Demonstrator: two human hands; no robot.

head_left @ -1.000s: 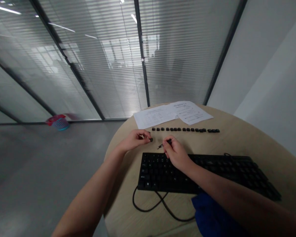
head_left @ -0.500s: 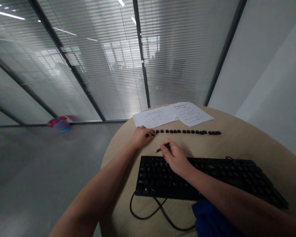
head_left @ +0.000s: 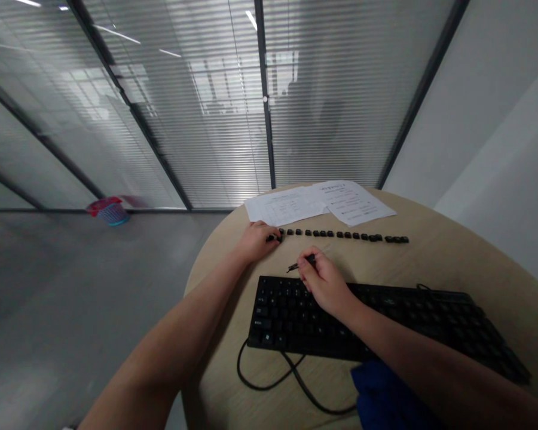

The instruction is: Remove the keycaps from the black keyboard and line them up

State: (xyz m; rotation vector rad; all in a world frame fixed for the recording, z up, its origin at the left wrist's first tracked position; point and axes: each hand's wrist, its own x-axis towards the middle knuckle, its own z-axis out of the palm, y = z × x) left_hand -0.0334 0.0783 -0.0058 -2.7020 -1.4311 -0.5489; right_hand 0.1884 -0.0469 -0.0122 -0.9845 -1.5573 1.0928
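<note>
My left hand (head_left: pixel 260 241) pinches a small black keycap (head_left: pixel 272 238) at the left end of a row of black keycaps (head_left: pixel 330 233) on the table. In my closed right hand (head_left: pixel 323 279) is a slim dark tool (head_left: pixel 295 266) with a thin hooked tip, which looks like a keycap puller. Its tip points left and stands just above the back edge of the black keyboard (head_left: pixel 291 313). My right hand and forearm cover part of the keys.
Two printed paper sheets (head_left: pixel 354 205) overlap at the back of the round wooden table (head_left: pixel 224 251). A black cable (head_left: pixel 302 388) loops in front of the keyboard. Blue cloth (head_left: pixel 376 394) shows at the front edge. A red and blue basket (head_left: pixel 111 212) stands on the floor at left.
The view has shifted slightly. My left fingers stay at the left end of the row, and my right hand still holds the tool over the keyboard's back edge.
</note>
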